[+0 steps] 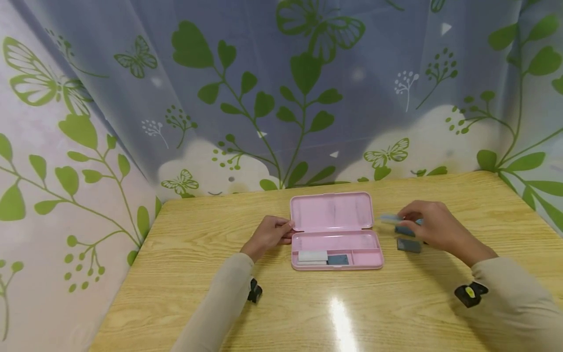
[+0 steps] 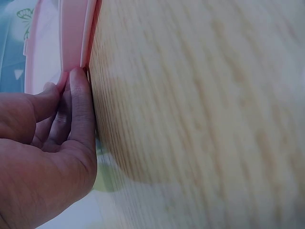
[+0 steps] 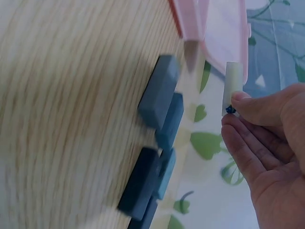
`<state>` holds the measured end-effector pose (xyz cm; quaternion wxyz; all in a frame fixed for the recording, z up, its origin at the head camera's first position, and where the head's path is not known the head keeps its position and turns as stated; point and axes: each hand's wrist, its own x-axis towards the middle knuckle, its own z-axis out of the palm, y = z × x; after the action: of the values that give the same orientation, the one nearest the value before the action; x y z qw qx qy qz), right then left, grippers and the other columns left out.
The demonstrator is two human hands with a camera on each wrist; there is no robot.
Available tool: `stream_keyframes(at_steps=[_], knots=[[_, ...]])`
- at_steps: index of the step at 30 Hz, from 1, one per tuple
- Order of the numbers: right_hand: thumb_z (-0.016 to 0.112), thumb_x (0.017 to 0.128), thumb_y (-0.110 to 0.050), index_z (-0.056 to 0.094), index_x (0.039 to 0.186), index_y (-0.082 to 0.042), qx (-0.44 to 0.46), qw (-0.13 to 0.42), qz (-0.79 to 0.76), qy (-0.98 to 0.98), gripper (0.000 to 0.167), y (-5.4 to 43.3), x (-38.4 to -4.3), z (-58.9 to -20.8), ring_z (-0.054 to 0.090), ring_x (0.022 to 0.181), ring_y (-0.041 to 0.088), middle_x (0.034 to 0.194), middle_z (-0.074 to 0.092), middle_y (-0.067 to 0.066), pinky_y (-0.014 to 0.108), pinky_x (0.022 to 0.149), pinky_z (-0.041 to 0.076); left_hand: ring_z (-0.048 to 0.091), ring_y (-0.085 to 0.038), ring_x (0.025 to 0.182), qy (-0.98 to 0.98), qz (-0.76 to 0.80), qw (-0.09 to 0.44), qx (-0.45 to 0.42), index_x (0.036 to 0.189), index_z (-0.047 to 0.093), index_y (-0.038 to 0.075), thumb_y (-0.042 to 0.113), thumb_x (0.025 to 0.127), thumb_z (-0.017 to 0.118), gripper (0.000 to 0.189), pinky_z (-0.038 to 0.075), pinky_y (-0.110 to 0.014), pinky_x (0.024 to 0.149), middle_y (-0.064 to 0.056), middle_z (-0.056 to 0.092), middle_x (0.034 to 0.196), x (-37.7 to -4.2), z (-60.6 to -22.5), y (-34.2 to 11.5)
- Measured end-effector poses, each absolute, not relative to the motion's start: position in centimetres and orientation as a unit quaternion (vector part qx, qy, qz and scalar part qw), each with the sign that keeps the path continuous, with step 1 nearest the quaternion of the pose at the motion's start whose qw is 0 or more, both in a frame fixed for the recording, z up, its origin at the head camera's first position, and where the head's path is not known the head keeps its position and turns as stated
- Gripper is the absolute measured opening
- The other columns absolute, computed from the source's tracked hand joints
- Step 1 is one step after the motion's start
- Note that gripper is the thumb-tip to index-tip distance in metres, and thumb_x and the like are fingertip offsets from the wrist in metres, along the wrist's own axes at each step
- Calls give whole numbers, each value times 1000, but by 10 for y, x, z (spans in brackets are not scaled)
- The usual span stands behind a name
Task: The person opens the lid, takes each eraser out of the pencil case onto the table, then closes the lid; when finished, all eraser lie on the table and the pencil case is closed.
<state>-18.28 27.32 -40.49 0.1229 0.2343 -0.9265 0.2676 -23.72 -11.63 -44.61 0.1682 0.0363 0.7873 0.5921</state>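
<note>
A pink pencil case [image 1: 367, 264] lies open on the table, its lid [image 1: 331, 212] folded back. In its front compartment lie white blocks [image 1: 313, 255] that look like erasers, beside a blue-grey block [image 1: 337, 259]. My left hand [image 1: 272, 232] pinches the case's left edge near the hinge, thumb against the lid side. To the right of the case, my right hand [image 1: 435, 225] holds a pale, eraser-like block [image 3: 232, 78] with a dark blue mark, between thumb and fingertips, raised above the table. Beneath that hand are several grey and blue blocks [image 3: 159, 90], partly hidden from the head view.
The wood-grain table [image 1: 198, 303] ends at the back against a patterned curtain [image 1: 246, 122] with leaves and butterflies. Another patterned cloth [image 1: 57, 195] hangs along the left side. Each wrist wears a small black device [image 1: 470, 294].
</note>
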Motion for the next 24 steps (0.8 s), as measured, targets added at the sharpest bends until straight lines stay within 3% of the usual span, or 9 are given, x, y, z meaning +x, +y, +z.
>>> stream_keyframes(at_steps=[24], knots=[[73, 88, 4, 72, 98, 10, 168, 66, 270, -946, 12, 288, -212, -419, 71, 78, 33, 88, 73, 20, 44, 65, 61, 67, -10, 75, 781, 600, 171, 26, 117, 69, -11, 9, 105, 57, 26, 63, -28, 76, -15, 73, 93, -236, -444, -115]])
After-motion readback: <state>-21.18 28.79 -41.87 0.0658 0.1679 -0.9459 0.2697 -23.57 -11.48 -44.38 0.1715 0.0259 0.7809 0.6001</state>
